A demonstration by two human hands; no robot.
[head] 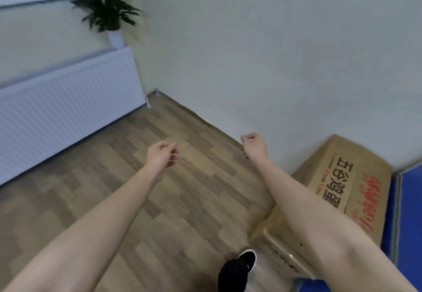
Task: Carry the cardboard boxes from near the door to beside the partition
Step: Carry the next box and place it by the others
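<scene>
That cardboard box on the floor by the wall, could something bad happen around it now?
Maybe. The cardboard box lies on the wooden floor right beside the person's shoe, so a foot could catch its corner and trip. The right forearm hangs over part of it, hiding its near edge from view. Both the left hand and right hand are loosely curled and hold nothing, so a quick grab without a good grip might let the box slip against the blue partition.
</scene>
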